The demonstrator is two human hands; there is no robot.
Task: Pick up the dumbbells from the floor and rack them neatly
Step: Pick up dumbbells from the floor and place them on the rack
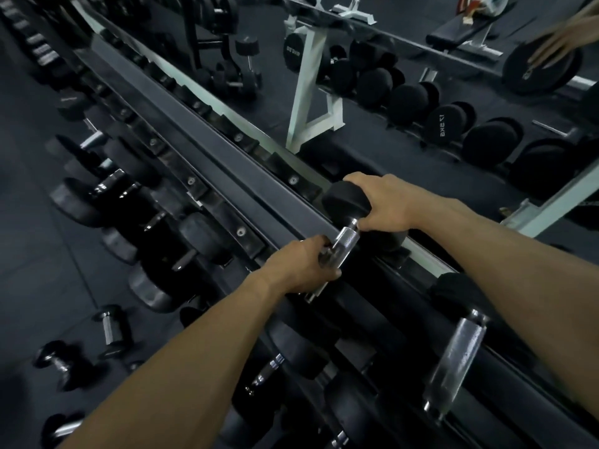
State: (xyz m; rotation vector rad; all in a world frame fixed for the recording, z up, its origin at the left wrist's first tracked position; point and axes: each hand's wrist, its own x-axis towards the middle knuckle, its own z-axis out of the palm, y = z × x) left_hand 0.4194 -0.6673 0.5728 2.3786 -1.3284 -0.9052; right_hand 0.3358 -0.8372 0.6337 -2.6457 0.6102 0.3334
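A black dumbbell (345, 236) with a chrome handle lies across the top tier of the long black rack (246, 192). My left hand (301, 267) is wrapped around the near part of its handle. My right hand (385, 202) grips the far black head, next to the mirror. The near head is hidden under my left hand. Small dumbbells lie on the dark floor at lower left: one (108, 330) upright-ish, another (58, 362) beside it, a third (61, 427) at the frame's edge.
The rack's lower tier holds several black dumbbells (152, 218). Another racked dumbbell with a chrome handle (457, 361) lies to the right of my arms. A wall mirror (389, 92) behind the rack reflects a white stand and more weights.
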